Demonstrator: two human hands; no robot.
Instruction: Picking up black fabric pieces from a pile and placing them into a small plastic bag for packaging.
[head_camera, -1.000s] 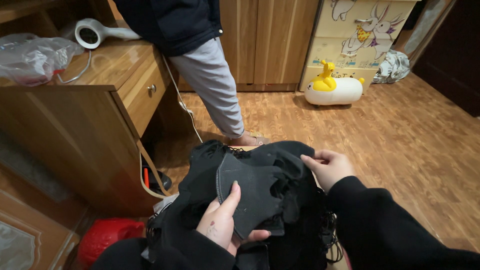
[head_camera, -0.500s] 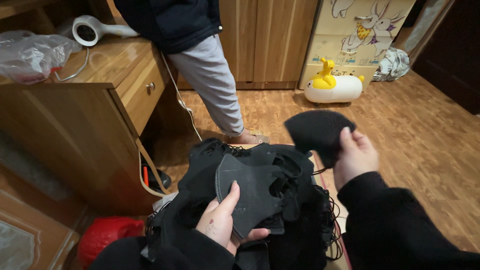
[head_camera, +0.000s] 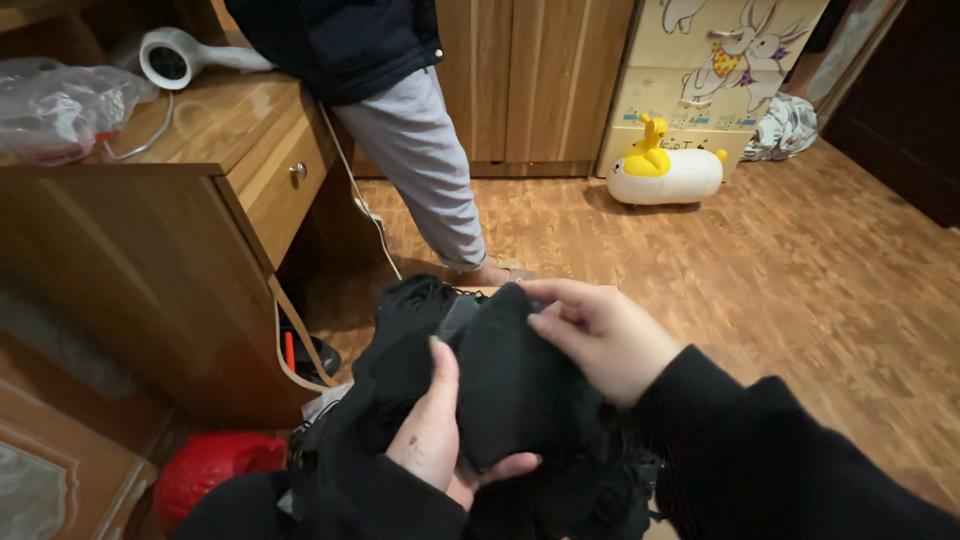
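Note:
A heap of black garments (head_camera: 400, 400) lies low in the middle of the head view. A folded black cloth piece (head_camera: 515, 385) rests on top of it. My left hand (head_camera: 440, 435) grips this piece from below, thumb along its left edge. My right hand (head_camera: 605, 335) pinches its upper right edge with the fingertips. Both my sleeves are black.
Another person in grey trousers (head_camera: 420, 170) and a dark jacket stands by a wooden desk (head_camera: 180, 200) at the left. On the desk lie a white hair dryer (head_camera: 180, 55) and a plastic bag (head_camera: 60, 105). A yellow-white toy (head_camera: 665, 170), a red thing (head_camera: 210, 470) and wooden floor (head_camera: 820, 280) surround me.
My right hand lifted a black cloth piece up to the right, then brought it down onto the piece in my left hand and now holds its edge.

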